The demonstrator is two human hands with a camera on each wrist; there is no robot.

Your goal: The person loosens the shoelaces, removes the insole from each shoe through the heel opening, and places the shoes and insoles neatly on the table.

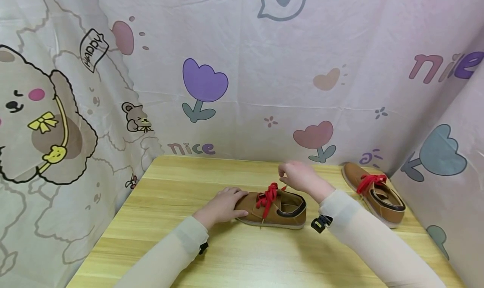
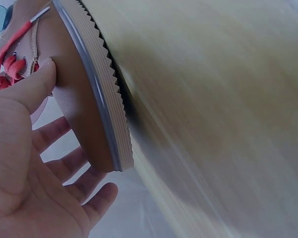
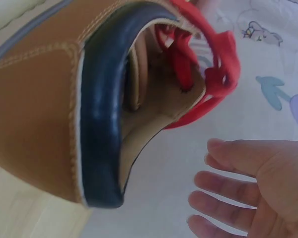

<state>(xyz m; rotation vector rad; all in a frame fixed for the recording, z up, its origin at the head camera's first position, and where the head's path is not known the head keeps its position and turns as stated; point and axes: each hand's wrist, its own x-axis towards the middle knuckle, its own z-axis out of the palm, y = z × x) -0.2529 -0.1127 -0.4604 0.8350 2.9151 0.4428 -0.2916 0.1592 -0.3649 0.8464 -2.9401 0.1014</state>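
I locate the near shoe (image 1: pixel 274 219) sole down on the table (image 1: pixel 234 258), toe to the left, red laces (image 1: pixel 270 199) across its upper. My left grip (image 1: pixel 224 205) is clamped on the toe, thumb against the near side, fingers over the top. My right grip (image 1: pixel 303 178) is unclamped, fingers relaxed, beyond the heel end and apart from the near shoe. A second shoe (image 1: pixel 373 197) stands right of the near shoe; a printed cloth (image 1: pixel 242 69) hangs behind it.
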